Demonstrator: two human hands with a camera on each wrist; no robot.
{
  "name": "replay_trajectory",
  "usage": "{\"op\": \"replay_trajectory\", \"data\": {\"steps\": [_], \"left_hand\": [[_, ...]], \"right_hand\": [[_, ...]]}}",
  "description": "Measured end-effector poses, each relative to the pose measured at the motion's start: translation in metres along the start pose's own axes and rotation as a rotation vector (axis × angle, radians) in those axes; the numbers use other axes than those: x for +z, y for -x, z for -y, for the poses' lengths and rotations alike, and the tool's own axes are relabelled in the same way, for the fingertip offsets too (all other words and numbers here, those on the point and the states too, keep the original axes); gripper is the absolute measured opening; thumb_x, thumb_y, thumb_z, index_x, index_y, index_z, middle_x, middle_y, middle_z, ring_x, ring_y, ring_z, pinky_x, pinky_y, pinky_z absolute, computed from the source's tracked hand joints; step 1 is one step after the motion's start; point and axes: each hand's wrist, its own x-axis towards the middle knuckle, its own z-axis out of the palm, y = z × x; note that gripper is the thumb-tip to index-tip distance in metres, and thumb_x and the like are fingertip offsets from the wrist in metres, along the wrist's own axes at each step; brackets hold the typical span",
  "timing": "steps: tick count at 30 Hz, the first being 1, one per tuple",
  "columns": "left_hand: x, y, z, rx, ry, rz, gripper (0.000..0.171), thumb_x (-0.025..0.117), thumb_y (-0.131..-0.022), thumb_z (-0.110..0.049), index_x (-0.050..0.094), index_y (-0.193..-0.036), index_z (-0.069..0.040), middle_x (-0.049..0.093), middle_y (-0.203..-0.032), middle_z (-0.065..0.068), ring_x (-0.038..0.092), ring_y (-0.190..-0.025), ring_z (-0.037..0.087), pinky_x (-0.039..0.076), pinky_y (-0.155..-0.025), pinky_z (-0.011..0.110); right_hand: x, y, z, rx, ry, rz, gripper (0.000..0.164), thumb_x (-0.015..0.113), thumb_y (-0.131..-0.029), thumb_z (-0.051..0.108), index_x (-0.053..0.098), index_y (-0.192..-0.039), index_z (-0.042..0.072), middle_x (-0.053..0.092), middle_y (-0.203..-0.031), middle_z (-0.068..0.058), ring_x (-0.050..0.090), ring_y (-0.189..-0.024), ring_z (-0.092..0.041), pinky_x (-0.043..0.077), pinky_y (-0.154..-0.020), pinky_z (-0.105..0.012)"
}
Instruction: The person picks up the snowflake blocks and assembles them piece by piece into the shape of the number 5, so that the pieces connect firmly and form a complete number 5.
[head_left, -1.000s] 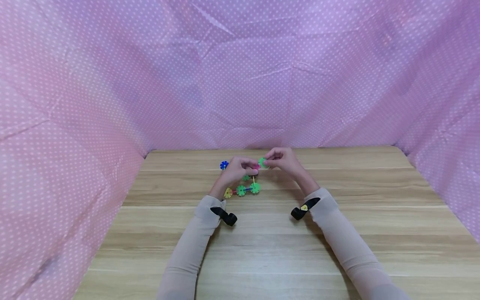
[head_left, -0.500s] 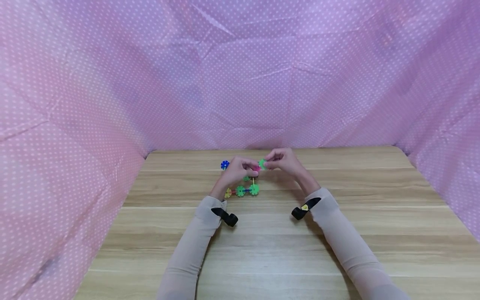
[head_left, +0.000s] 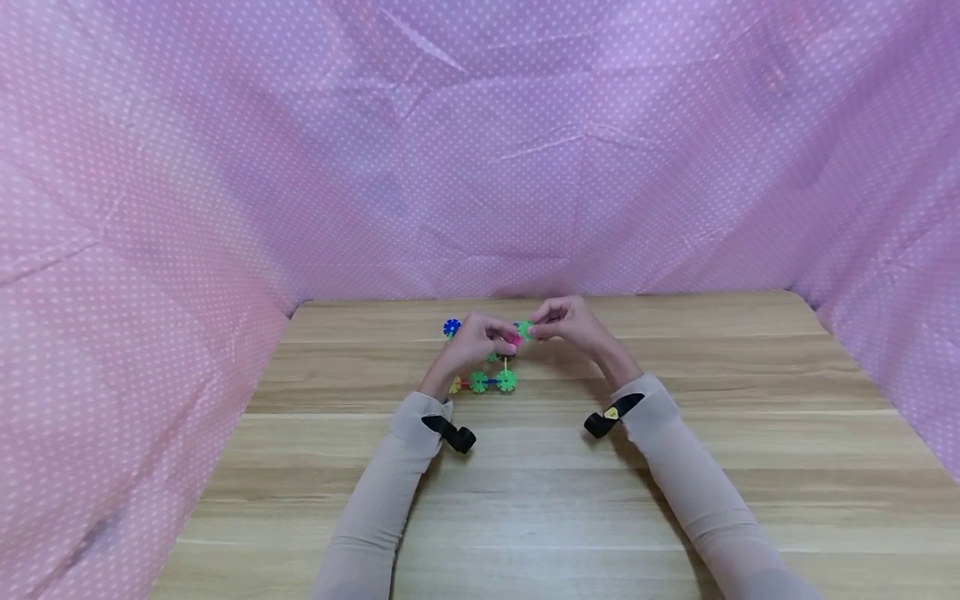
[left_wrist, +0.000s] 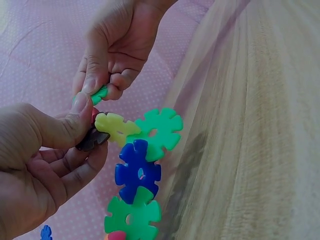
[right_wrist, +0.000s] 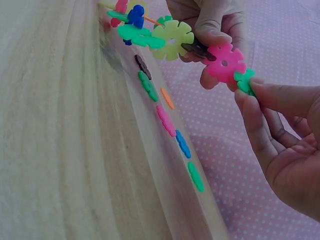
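Observation:
My left hand (head_left: 474,340) pinches a brown notched interlocking disc (left_wrist: 94,140) between thumb and fingers, part of a joined chain of plastic discs. Attached to the brown disc is a pink disc (right_wrist: 231,56), its back partly covered by left fingers. My right hand (head_left: 566,321) pinches a small green disc (right_wrist: 244,80) whose edge meets the pink one; how deep the slots engage cannot be told. From the brown disc the chain continues through a yellow disc (left_wrist: 116,127), a green disc (left_wrist: 167,134), a blue disc (left_wrist: 131,167) and another green disc (left_wrist: 142,216).
Along the wooden table's (head_left: 517,500) far side lie several separate discs, among them a pink one (right_wrist: 166,120), a blue one (right_wrist: 183,144) and a green one (right_wrist: 195,176). Pink dotted cloth (head_left: 480,167) hangs behind the table.
The joined chain shifts slightly: its near discs move a little left, while the blue disc at the back edges right. Both hands keep their pinch in nearly the same place.

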Motion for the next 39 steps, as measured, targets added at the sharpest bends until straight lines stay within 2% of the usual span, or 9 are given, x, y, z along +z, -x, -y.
{"op": "replay_trajectory", "data": {"steps": [7, 12, 17, 22, 27, 31, 33, 37, 39], "left_hand": [[-0.003, 0.001, -0.002, -0.012, 0.012, 0.002, 0.018, 0.075, -0.09, -0.001, 0.077, -0.108, -0.001, 0.073, -0.088, 0.008, 0.062, -0.074, 0.012, 0.05, -0.063, 0.024], [-0.011, 0.002, -0.002, 0.034, -0.04, 0.07, 0.026, 0.075, -0.091, -0.007, 0.074, -0.117, -0.002, 0.073, -0.098, 0.012, 0.066, -0.083, 0.016, 0.058, -0.077, 0.032], [-0.017, 0.002, -0.002, 0.022, -0.03, 0.135, 0.041, 0.076, -0.092, -0.013, 0.066, -0.132, -0.006, 0.072, -0.11, 0.014, 0.07, -0.095, 0.021, 0.059, -0.09, 0.037], [-0.02, 0.0, -0.001, 0.023, 0.018, 0.165, 0.041, 0.074, -0.094, -0.013, 0.064, -0.133, -0.006, 0.07, -0.116, 0.017, 0.07, -0.1, 0.024, 0.059, -0.091, 0.036], [-0.023, 0.0, 0.002, -0.033, 0.047, 0.158, 0.045, 0.072, -0.095, -0.017, 0.059, -0.136, -0.007, 0.068, -0.122, 0.014, 0.07, -0.098, 0.02, 0.057, -0.086, 0.036], [-0.026, -0.002, 0.004, -0.073, 0.053, 0.147, 0.045, 0.07, -0.094, -0.019, 0.056, -0.135, -0.007, 0.064, -0.126, 0.013, 0.07, -0.096, 0.019, 0.053, -0.081, 0.037], [-0.027, -0.003, 0.003, -0.083, 0.056, 0.142, 0.045, 0.07, -0.094, -0.019, 0.055, -0.135, -0.008, 0.063, -0.128, 0.013, 0.069, -0.099, 0.021, 0.052, -0.081, 0.037], [-0.029, -0.002, 0.003, -0.08, 0.059, 0.151, 0.051, 0.07, -0.094, -0.018, 0.052, -0.141, -0.009, 0.063, -0.131, 0.014, 0.067, -0.107, 0.024, 0.055, -0.084, 0.039], [-0.03, -0.002, 0.004, -0.07, 0.06, 0.158, 0.053, 0.07, -0.095, -0.018, 0.051, -0.143, -0.009, 0.063, -0.131, 0.015, 0.066, -0.107, 0.024, 0.055, -0.083, 0.04]], "right_hand": [[0.003, -0.001, 0.002, -0.01, -0.01, -0.001, 0.022, 0.074, -0.085, -0.01, 0.064, -0.103, -0.019, 0.075, -0.079, -0.001, 0.07, -0.068, -0.011, 0.063, -0.069, -0.03], [0.003, -0.001, 0.005, -0.004, 0.054, 0.009, 0.022, 0.074, -0.087, -0.008, 0.065, -0.105, -0.017, 0.074, -0.079, 0.001, 0.069, -0.07, -0.01, 0.064, -0.074, -0.038], [0.005, -0.002, 0.006, 0.027, 0.095, 0.012, 0.023, 0.074, -0.089, -0.004, 0.066, -0.109, -0.014, 0.074, -0.084, -0.001, 0.07, -0.076, -0.009, 0.063, -0.082, -0.043], [0.004, 0.0, 0.009, 0.031, 0.112, 0.015, 0.026, 0.074, -0.091, 0.002, 0.068, -0.113, -0.01, 0.075, -0.092, -0.009, 0.07, -0.08, -0.01, 0.062, -0.086, -0.047], [-0.002, -0.001, 0.014, 0.001, 0.131, 0.023, 0.027, 0.072, -0.093, 0.003, 0.067, -0.115, -0.01, 0.075, -0.097, -0.014, 0.072, -0.082, -0.013, 0.06, -0.085, -0.055], [-0.011, -0.006, 0.016, 0.021, 0.205, 0.041, 0.031, 0.072, -0.094, 0.004, 0.064, -0.118, -0.013, 0.072, -0.103, -0.024, 0.071, -0.081, -0.012, 0.061, -0.085, -0.051], [-0.016, -0.01, 0.016, 0.033, 0.263, 0.057, 0.033, 0.071, -0.094, 0.005, 0.063, -0.12, -0.014, 0.071, -0.107, -0.028, 0.07, -0.082, -0.01, 0.062, -0.083, -0.046], [-0.024, -0.018, 0.015, 0.039, 0.388, 0.092, 0.032, 0.072, -0.093, 0.004, 0.065, -0.119, -0.013, 0.072, -0.109, -0.027, 0.069, -0.082, -0.011, 0.062, -0.081, -0.042], [-0.027, -0.022, 0.013, 0.036, 0.445, 0.109, 0.029, 0.072, -0.092, 0.003, 0.066, -0.117, -0.012, 0.073, -0.106, -0.026, 0.068, -0.084, -0.013, 0.061, -0.079, -0.036]]}}
